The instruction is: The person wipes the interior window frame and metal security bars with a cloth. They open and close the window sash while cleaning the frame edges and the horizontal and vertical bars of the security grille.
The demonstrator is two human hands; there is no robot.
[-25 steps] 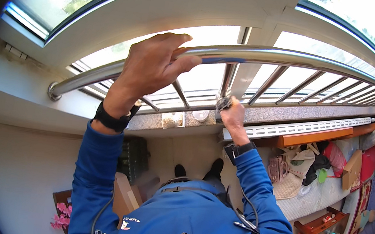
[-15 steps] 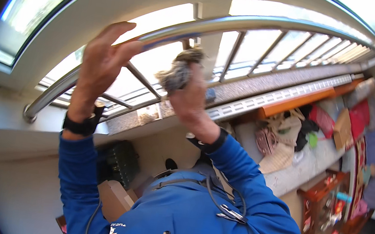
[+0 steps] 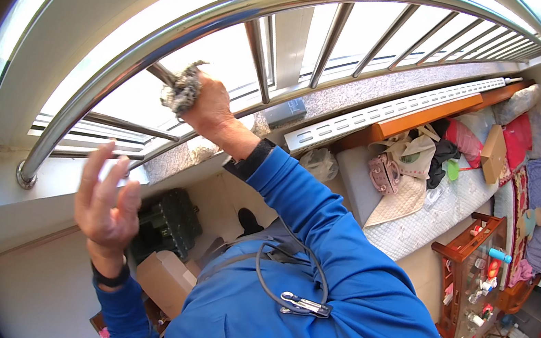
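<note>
My right hand (image 3: 211,111) is closed on a crumpled grey rag (image 3: 182,92). It presses the rag around or against a bar (image 3: 159,73) just below the curved top tube of the metal railing (image 3: 238,5); the rag hides where they meet. My left hand (image 3: 107,207) is raised with its fingers apart, holding nothing. It is left of my right hand, near the railing's lower left end, and seems not to touch the metal.
Beyond the railing is a bright window. A stone sill (image 3: 332,98) runs below it, with a blue-grey box (image 3: 287,112) on it. A white slotted panel (image 3: 389,113) follows the sill. On the right are a cluttered bed (image 3: 408,223) and a glass-topped wooden table (image 3: 454,264). An open cardboard box (image 3: 165,282) stands below.
My right hand has moved left with the rag, from between bars to a bar further left. My left hand has come off the top tube and dropped lower.
</note>
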